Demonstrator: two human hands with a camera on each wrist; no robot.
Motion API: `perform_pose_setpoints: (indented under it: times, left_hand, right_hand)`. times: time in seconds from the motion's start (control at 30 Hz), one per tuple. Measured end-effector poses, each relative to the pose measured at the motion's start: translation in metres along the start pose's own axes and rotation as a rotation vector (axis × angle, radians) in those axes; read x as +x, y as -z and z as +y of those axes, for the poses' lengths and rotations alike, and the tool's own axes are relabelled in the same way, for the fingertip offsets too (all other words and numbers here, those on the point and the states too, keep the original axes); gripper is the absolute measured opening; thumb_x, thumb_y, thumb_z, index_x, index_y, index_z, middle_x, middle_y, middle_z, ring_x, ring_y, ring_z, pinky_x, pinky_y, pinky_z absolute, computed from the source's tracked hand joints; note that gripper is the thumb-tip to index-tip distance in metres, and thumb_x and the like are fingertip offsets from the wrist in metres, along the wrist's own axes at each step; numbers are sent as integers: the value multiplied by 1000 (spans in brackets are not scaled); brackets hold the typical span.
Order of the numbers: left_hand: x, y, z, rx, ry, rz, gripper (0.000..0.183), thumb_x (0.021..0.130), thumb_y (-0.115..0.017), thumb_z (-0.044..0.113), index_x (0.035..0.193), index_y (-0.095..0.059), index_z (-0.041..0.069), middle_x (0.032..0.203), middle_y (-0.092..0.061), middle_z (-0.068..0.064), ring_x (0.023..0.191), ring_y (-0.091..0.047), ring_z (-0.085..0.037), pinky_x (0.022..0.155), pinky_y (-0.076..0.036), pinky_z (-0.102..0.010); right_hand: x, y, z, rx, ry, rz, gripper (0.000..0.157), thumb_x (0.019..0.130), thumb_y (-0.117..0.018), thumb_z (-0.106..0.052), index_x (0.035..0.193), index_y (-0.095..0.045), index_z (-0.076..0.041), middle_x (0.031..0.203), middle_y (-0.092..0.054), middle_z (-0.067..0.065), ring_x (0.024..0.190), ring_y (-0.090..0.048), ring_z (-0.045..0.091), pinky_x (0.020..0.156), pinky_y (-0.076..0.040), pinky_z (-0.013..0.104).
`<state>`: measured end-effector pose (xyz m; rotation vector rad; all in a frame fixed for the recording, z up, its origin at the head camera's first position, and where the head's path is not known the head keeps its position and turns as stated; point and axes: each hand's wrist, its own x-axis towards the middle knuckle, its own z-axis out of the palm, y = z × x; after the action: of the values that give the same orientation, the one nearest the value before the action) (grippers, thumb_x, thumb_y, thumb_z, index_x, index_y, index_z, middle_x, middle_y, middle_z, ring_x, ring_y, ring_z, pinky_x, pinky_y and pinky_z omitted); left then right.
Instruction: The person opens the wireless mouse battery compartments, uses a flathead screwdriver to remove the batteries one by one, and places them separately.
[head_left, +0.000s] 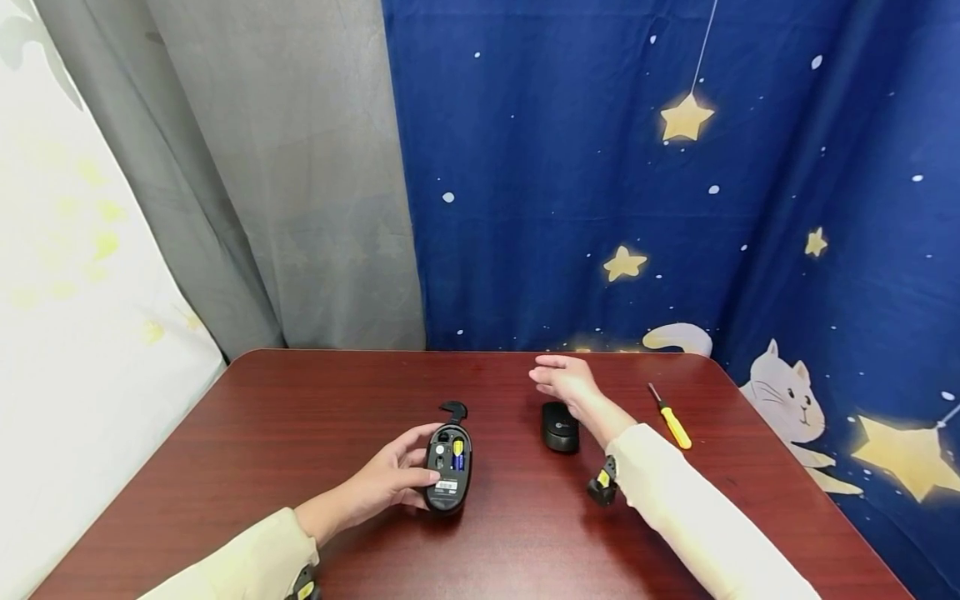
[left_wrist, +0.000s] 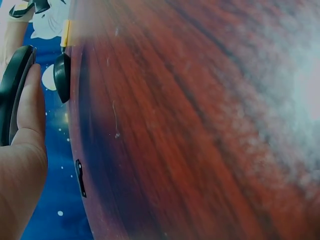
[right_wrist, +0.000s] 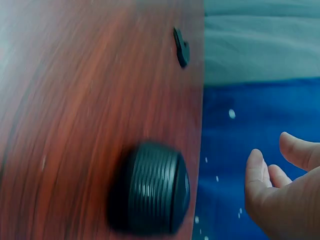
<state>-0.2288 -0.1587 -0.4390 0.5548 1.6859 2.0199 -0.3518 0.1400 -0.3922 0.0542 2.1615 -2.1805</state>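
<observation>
My left hand [head_left: 397, 475] grips a black computer mouse [head_left: 448, 492] with the thumb across its underside, which faces me. Its battery bay is uncovered and shows a yellow-and-blue battery [head_left: 458, 455]. Just beyond the mouse lies a small black cover [head_left: 454, 409] on the table, seen also in the right wrist view as a flat cover [right_wrist: 181, 48] with a narrow tab. My right hand [head_left: 568, 382] hovers past a second black mouse [head_left: 560, 427], fingers loosely bent and holding nothing. That ribbed mouse [right_wrist: 155, 190] sits below the hand in the right wrist view.
A screwdriver [head_left: 671, 419] with a yellow handle lies to the right on the reddish-brown table [head_left: 322, 400]. Behind the table's far edge hang a grey curtain [head_left: 300, 167] and a blue starry curtain [head_left: 540, 167].
</observation>
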Motion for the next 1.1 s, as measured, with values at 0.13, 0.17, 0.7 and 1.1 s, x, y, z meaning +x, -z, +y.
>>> perform_pose_setpoints:
  times: [0.13,0.17,0.7,1.1]
  left_hand:
    - [1,-1,0,-6,-1,-3,71,92,-60,-2,151,-23,9,130,-53,-26,101,-64,-35,75,-56,-48]
    - [1,-1,0,-7,-1,-4,71,92,-60,-2,151,-23,9,130,-52,-26,101,-64,-35,75,-56,-48]
    - [2,2,-3,0,29,6,71,92,-61,0,151,-25,12,133,-51,-24,104,-63,-37,76,-55,-51]
    - [3,1,-4,8,10,-13,70,92,-61,-1,151,-24,10,130,-53,-26,102,-64,-36,75,-56,-49]
  right_hand:
    - [-2,25,-3,7,3,0,44,88,-63,7,131,-51,12,123,-59,29,89,-67,16,94,-47,44]
    - [-3,32,-3,4,5,-5,45,89,-62,7,132,-50,13,124,-58,29,87,-66,14,94,-46,44]
    - [-32,136,-7,-16,-7,10,57,92,-60,4,141,-33,17,95,-68,1,82,-64,4,86,-53,32]
    - [-37,205,13,-75,-134,150,67,91,-66,-5,145,-30,12,85,-67,-7,82,-67,9,88,-48,35]
